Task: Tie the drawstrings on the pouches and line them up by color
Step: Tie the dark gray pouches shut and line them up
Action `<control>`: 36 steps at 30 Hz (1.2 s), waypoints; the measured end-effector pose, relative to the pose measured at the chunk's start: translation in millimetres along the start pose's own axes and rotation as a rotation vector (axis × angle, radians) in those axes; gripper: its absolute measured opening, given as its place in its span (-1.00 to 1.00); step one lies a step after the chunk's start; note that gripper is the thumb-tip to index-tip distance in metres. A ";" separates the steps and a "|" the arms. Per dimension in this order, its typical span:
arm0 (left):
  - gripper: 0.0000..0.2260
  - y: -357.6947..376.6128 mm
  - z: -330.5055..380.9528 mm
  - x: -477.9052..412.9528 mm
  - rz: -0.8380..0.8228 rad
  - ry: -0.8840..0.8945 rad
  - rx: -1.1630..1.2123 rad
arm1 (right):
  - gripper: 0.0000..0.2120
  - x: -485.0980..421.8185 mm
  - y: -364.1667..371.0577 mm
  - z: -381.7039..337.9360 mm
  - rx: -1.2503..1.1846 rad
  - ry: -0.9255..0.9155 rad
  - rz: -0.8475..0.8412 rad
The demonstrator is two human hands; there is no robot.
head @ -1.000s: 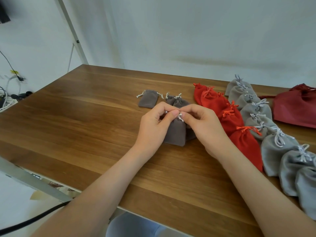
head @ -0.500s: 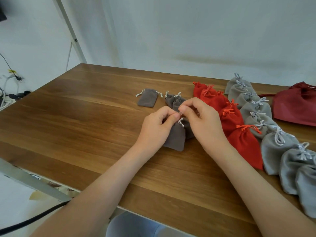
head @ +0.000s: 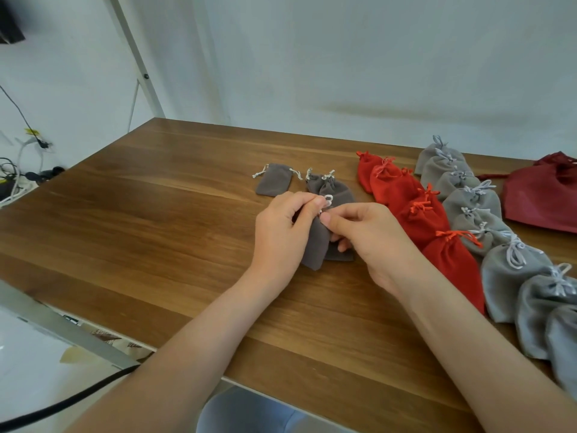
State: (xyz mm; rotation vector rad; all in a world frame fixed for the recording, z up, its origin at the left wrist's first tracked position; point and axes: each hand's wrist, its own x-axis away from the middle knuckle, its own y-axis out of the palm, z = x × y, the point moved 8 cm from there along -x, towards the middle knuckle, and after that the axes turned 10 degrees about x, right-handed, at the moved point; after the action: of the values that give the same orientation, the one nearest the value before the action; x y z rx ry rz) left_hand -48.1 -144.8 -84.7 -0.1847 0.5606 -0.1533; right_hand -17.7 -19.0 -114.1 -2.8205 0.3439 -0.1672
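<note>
Both hands are mid-knot on a brown-grey pouch (head: pixel 315 248) that sits on the bench (head: pixel 156 232) just left of the red row (head: pixel 415 210). The left hand (head: pixel 281 232) has a tight pinch grip on the white drawstring (head: pixel 328 200) at the pouch's neck, and the right hand (head: pixel 371 242) pinches the same cord from the other side, lower fingers tucked against the pouch. Biggest risk imo: that cord's thin and short, so if either pinch slackens while a loop gets pulled through, the knot just falls open and it's a redo. Yank too hard and the pouch could drag into the other brown-grey ones (head: pixel 335 189), also left of the red row but further back, messing up that line. There's also one flat, untied pouch (head: pixel 274 183) further left of the red row, easy to forget.
</note>
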 end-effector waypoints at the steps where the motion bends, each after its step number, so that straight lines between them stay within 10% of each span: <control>1: -0.88 -0.4 -0.1 -0.2 0.009 0.012 -0.014 | -0.90 0.5 1.2 -0.3 -0.005 -0.007 0.006; 36: -0.82 29.6 -21.1 -1.7 -0.323 -0.445 0.624 | -0.82 -1.3 13.5 12.9 -0.506 0.176 -0.369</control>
State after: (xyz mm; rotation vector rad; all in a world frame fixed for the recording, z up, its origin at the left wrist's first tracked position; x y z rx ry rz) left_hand -58.2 -118.5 -107.7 0.2974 0.0183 -0.5754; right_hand -20.0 -27.7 -130.6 -3.3576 -0.1281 -0.4669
